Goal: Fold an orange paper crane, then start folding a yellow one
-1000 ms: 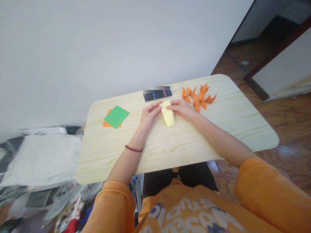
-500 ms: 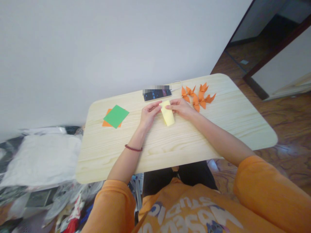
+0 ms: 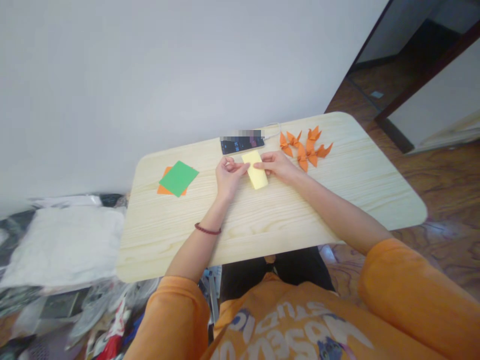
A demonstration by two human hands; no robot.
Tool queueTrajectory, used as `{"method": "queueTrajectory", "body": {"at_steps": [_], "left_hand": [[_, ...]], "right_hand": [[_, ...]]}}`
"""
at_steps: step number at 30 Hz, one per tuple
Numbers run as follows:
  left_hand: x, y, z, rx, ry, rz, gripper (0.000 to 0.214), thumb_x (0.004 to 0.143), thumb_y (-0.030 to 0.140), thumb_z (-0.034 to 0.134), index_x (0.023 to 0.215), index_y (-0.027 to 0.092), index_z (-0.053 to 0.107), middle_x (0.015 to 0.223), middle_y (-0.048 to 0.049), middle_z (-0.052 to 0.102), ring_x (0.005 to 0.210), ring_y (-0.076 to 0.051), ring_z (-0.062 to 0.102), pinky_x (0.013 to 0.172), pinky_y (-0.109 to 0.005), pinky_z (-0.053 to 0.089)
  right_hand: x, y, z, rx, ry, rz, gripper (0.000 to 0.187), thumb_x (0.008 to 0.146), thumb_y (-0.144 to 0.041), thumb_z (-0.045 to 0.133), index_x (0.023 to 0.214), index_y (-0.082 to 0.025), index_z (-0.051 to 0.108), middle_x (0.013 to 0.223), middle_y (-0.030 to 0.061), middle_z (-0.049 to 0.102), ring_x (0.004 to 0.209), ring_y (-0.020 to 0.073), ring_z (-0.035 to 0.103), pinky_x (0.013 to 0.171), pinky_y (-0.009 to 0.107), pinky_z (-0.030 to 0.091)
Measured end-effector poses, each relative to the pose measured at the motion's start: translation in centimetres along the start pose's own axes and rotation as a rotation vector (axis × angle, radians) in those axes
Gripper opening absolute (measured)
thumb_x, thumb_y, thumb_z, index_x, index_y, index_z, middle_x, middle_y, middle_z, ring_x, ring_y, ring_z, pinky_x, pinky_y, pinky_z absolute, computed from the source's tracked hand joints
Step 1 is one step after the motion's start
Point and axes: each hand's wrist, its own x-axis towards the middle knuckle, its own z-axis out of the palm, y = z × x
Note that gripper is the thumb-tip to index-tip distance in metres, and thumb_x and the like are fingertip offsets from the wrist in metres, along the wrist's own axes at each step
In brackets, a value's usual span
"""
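Observation:
Above the middle of the table, a yellow sheet of paper (image 3: 257,176), folded to a narrow rectangle, is between my two hands. My left hand (image 3: 229,176) pinches its left edge with the thumb, the fingers curled behind. From the other side my right hand (image 3: 278,167) grips the paper, thumb on its face and fingers partly hidden behind it. To the right sit several folded orange paper cranes (image 3: 306,150). On the left lies a green paper square (image 3: 179,178) over an orange paper sheet (image 3: 163,190).
A phone (image 3: 242,144) with a white cable lies near the wall at the table's (image 3: 168,245) back edge. Left of the table are a white cushion-like bundle (image 3: 71,245) and piled bags. A doorway (image 3: 397,65) and wooden floor show at the right.
The yellow paper now looks flatter and narrower, its lower end slightly higher. My left fingers have curled in more. My right hand has barely moved.

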Motion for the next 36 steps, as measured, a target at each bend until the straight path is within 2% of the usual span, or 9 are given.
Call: {"method": "queueTrajectory", "body": {"at_steps": [2, 4, 8, 11, 17, 25, 30, 36], "left_hand": [[0.12, -0.01, -0.02, -0.031, 0.026, 0.052, 0.048, 0.057, 0.024, 0.083, 0.067, 0.021, 0.036, 0.063, 0.003, 0.068, 0.056, -0.011, 0.064, 0.061, -0.025, 0.055], [0.2, 0.01, -0.08, -0.031, 0.037, 0.109, 0.047, 0.058, 0.025, 0.083, 0.064, 0.02, 0.036, 0.063, 0.0026, 0.067, 0.058, -0.01, 0.064, 0.062, -0.024, 0.055], [0.16, 0.09, -0.16, 0.014, 0.038, 0.195, 0.034, 0.059, 0.028, 0.083, 0.063, 0.018, 0.05, 0.066, 0.0016, 0.067, 0.061, -0.01, 0.064, 0.063, -0.023, 0.055], [0.06, 0.11, -0.16, 0.068, 0.026, 0.226, 0.022, 0.062, 0.028, 0.081, 0.073, 0.018, 0.066, 0.072, -0.0006, 0.07, 0.064, -0.011, 0.065, 0.064, -0.024, 0.055], [0.01, 0.02, -0.25, 0.134, 0.024, 0.197, 0.018, 0.066, 0.029, 0.079, 0.081, 0.018, 0.075, 0.087, -0.0054, 0.075, 0.077, -0.016, 0.069, 0.075, -0.03, 0.057], [0.16, 0.19, -0.49, 0.162, -0.009, 0.161, 0.022, 0.068, 0.031, 0.078, 0.085, 0.018, 0.075, 0.093, -0.007, 0.076, 0.077, -0.016, 0.069, 0.074, -0.031, 0.058], [0.17, 0.41, -0.63, 0.186, -0.064, 0.173, 0.028, 0.066, 0.029, 0.08, 0.091, 0.018, 0.075, 0.099, -0.0084, 0.075, 0.075, -0.015, 0.069, 0.072, -0.029, 0.057], [0.0, 0.64, -0.6, 0.187, -0.069, 0.156, 0.031, 0.063, 0.028, 0.081, 0.091, 0.018, 0.074, 0.102, -0.0091, 0.074, 0.074, -0.015, 0.07, 0.067, -0.027, 0.057]], "right_hand": [[-0.21, -0.18, 0.06, -0.017, -0.059, 0.035, 0.037, 0.054, -0.038, 0.083, 0.074, -0.011, 0.069, 0.064, 0.0013, 0.063, 0.053, 0.0066, 0.046, 0.048, 0.022, 0.027], [-0.3, -0.22, 0.06, -0.022, -0.087, 0.058, 0.037, 0.053, -0.038, 0.084, 0.075, -0.011, 0.069, 0.062, 0.001, 0.063, 0.052, 0.007, 0.047, 0.047, 0.021, 0.027], [-0.2, -0.03, -0.04, -0.029, -0.081, 0.059, 0.038, 0.053, -0.039, 0.085, 0.074, -0.011, 0.07, 0.06, 0.0009, 0.062, 0.05, 0.0067, 0.045, 0.046, 0.022, 0.026], [-0.1, 0.12, -0.14, -0.038, -0.076, 0.056, 0.039, 0.052, -0.04, 0.086, 0.073, -0.011, 0.07, 0.059, 0.001, 0.061, 0.049, 0.0063, 0.044, 0.046, 0.022, 0.026], [-0.11, 0.12, -0.14, -0.064, -0.071, 0.042, 0.038, 0.054, -0.043, 0.085, 0.068, -0.012, 0.068, 0.057, 0.0008, 0.059, 0.047, 0.0059, 0.042, 0.045, 0.022, 0.025], [-0.13, 0.08, -0.06, -0.061, -0.048, 0.037, 0.037, 0.053, -0.042, 0.085, 0.067, -0.013, 0.067, 0.056, 0.0019, 0.059, 0.05, 0.0091, 0.046, 0.048, 0.024, 0.029], [-0.16, 0.09, -0.14, -0.065, -0.043, 0.035, 0.037, 0.054, -0.041, 0.084, 0.066, -0.011, 0.067, 0.055, 0.0003, 0.057, 0.046, 0.0055, 0.04, 0.046, 0.023, 0.022], [-0.12, 0.11, -0.21, -0.064, -0.039, 0.039, 0.034, 0.056, -0.039, 0.083, 0.069, -0.01, 0.069, 0.056, 0.0011, 0.059, 0.046, 0.0054, 0.039, 0.045, 0.022, 0.022]]}}
